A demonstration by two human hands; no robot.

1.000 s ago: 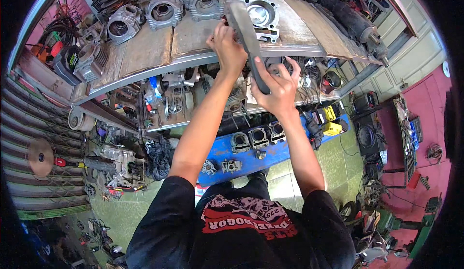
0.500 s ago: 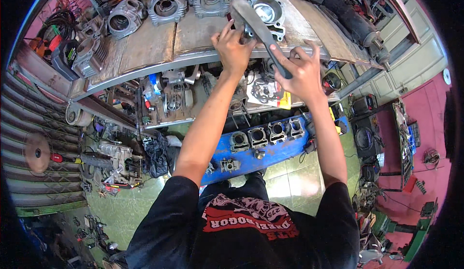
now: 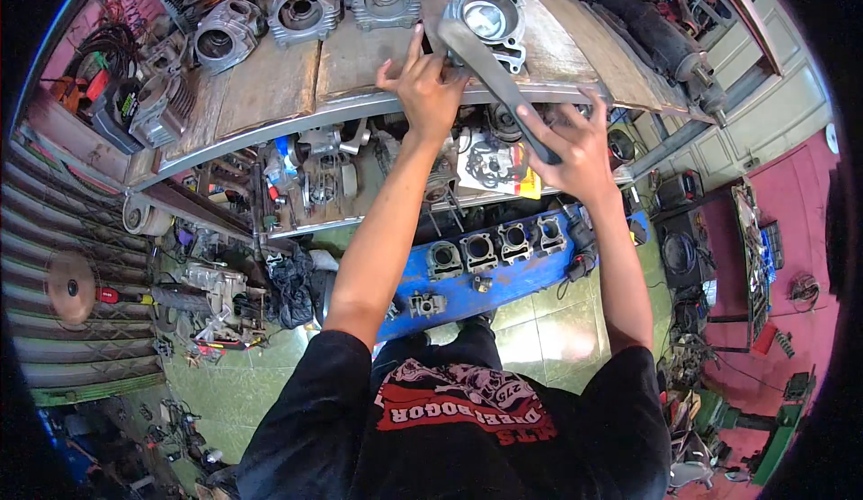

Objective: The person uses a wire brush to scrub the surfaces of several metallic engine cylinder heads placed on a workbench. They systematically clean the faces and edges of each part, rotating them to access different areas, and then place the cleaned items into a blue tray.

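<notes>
In the head view, the right hand (image 3: 577, 154), at two o'clock, grips a flat grey tool (image 3: 496, 78) slanting towards twelve. The left hand (image 3: 430, 96) is at twelve, fingers spread; its grip I cannot tell. At half past twelve, a silver cylinder block (image 3: 517, 27) sits on wooden boards (image 3: 270, 91).

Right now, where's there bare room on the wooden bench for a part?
Bare wood shows between the silver castings and the front rail, left of your left hand. Another patch lies between the cylinder block and the long dark tube. It's crowded along the back and at the block's left side, where the flat grey tool is.
</notes>
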